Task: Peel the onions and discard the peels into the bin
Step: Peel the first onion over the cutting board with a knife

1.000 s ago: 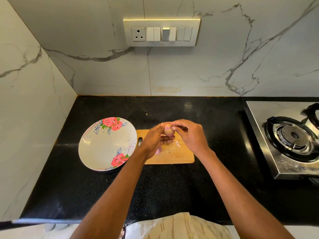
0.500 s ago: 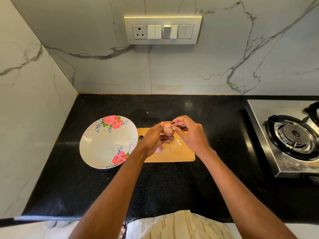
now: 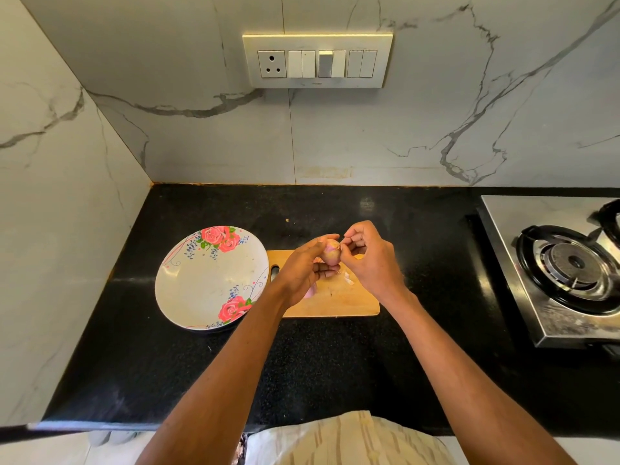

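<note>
A white plate [image 3: 201, 283] printed with pink roses is set on the black countertop [image 3: 335, 364], just left of a wooden cutting board [image 3: 339, 303]; nothing is seen inside the plate. A few pale scraps of peel [image 3: 348, 279] are scattered on the board, and a pinkish piece [image 3: 311, 291] is partly hidden under the left wrist. A small onion [image 3: 331, 252] is held above the board, between the two hands. It is cradled by the curled fingers and thumb of the left hand [image 3: 303, 268], with its long axis roughly upright and its upper end tilted slightly toward the right hand [image 3: 367, 260]. That upper end is pinched by the right thumb and forefinger, with the other fingers curled. A steel gas stove [image 3: 550, 270] is seen at the right edge.
</note>
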Motion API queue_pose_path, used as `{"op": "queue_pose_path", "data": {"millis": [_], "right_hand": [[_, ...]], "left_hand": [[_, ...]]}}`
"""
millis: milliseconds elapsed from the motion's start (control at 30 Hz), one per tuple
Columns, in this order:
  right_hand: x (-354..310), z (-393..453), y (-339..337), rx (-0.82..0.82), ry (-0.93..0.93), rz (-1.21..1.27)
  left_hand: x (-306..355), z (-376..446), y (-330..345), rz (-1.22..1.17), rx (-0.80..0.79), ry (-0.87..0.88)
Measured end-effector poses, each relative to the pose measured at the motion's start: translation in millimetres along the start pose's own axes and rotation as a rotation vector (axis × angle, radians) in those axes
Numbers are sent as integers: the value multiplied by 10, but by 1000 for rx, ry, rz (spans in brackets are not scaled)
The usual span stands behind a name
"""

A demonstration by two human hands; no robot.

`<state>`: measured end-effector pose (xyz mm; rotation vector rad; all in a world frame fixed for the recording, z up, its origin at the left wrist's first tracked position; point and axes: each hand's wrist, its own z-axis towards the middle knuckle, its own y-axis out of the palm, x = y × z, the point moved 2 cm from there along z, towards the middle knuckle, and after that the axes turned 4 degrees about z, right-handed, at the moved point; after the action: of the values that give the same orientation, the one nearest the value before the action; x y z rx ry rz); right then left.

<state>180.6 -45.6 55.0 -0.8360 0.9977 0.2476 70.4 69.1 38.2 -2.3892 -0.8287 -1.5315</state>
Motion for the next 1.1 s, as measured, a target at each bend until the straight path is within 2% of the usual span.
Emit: {"op": "queue_pose_path", "data": {"millis": [167,267,433,767,1100], "right_hand": [[82,-1,-53,76,59,32],[87,-12,-68,63,89,54],[10,-45,2,-54,-4,11],[41,-45,19,-19,-66,-89],[59,-52,-39,-38,-68,-102]], "left_hand": [[-13,6,-4,-67,20,-13],[-9,11,-9,-102,50,-33],[-8,28,-10,-51,69,10],[24,26,8,52,144,95],[15,17,-2,117,123,99]]}}
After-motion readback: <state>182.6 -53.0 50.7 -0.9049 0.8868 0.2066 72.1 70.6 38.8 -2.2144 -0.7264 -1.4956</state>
